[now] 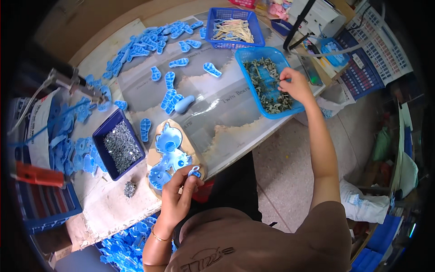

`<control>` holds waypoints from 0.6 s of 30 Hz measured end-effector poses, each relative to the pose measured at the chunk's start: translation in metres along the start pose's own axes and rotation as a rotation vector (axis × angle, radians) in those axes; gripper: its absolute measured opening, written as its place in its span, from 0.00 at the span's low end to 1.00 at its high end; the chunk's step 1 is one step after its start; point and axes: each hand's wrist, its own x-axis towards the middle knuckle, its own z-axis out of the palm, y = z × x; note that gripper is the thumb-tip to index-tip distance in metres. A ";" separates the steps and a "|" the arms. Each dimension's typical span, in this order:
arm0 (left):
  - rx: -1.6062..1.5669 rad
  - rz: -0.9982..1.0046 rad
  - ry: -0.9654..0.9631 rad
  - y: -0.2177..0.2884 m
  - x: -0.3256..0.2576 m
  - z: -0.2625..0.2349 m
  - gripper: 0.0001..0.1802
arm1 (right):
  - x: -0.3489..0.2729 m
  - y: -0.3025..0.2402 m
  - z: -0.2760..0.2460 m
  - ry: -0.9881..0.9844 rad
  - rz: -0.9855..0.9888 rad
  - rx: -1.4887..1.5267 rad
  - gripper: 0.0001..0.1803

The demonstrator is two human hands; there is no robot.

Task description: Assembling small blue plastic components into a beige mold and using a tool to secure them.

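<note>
Near the front edge of the table, my left hand (179, 196) is closed on a small blue plastic part with a pale ring (194, 170). This hand sits at the lower end of a light blue hollow toy shell (170, 140), which lies open side up in a tan block (186, 144). My right hand (295, 85) reaches over a bright blue tray (267, 116) of small grey-green metal-looking parts (277, 105). Its fingertips are pinched together above the parts; what they hold, if anything, is too small to make out.
Left of the block stands a dark blue bin (118, 144) of small screws. Blue plastic pieces (140, 44) pile at the back left; several lie mid-table. A blue basket (235, 44) holds cream sticks. A powered screwdriver-like tool (77, 86) hangs at left. More blue parts (131, 245) fill a container below.
</note>
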 end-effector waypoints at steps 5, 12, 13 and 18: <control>0.012 0.002 0.015 0.001 0.000 -0.002 0.13 | 0.004 0.002 -0.003 -0.063 0.153 0.117 0.08; 0.086 0.044 0.048 0.001 0.005 -0.013 0.12 | -0.019 -0.066 0.025 -0.272 0.086 0.339 0.13; 0.086 0.033 0.066 0.001 0.008 -0.012 0.12 | -0.022 -0.077 0.035 -0.369 0.126 0.346 0.13; -0.076 0.061 0.096 0.004 0.020 -0.003 0.09 | -0.069 -0.146 0.105 -0.656 -0.016 0.378 0.10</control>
